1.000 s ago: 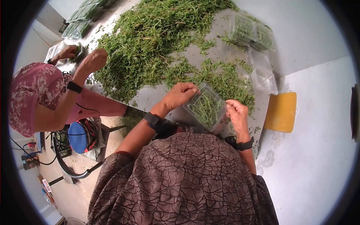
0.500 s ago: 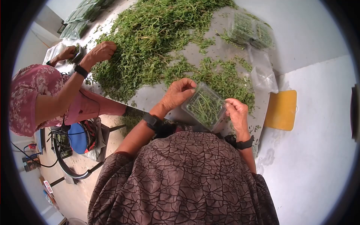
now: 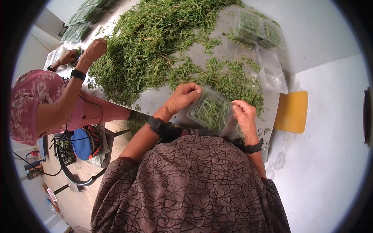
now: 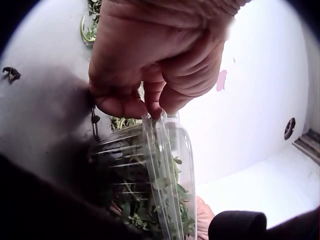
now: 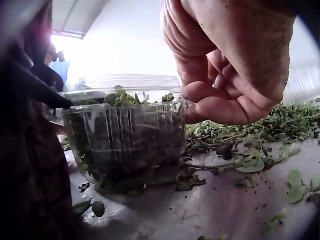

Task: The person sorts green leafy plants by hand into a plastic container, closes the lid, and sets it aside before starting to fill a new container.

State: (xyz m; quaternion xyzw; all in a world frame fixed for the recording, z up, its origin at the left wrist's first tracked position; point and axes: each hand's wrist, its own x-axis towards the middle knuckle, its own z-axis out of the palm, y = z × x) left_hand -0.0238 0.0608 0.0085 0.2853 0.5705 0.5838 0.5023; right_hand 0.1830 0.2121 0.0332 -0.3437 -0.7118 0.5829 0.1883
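Both hands hold a clear plastic clamshell box (image 5: 125, 132) filled with leafy green stems (image 3: 211, 110), close in front of the body at the table's near edge. At the box's upper left corner, my left hand (image 3: 182, 100) pinches the rim between thumb and fingertips. The left wrist view shows the lid and tray flanges (image 4: 161, 170) side by side there, a narrow gap between them. My right hand (image 3: 244, 116) pinches the opposite corner with thumb and curled fingers. The lid (image 5: 135, 81) lies over the greens in the right wrist view.
A large heap of greens (image 3: 151, 42) covers much of the grey table (image 3: 155, 99). Filled boxes (image 3: 256, 29) and a plastic bag (image 3: 274, 79) lie at the right. Another person (image 3: 42, 101) works at the left beside stacked packs (image 3: 79, 23). A yellow board (image 3: 291, 112) stands by the wall.
The box has tilted and shifted slightly left, both hands keeping their pinch on it. The other person's near hand reached to the heap and drew back toward their own box.
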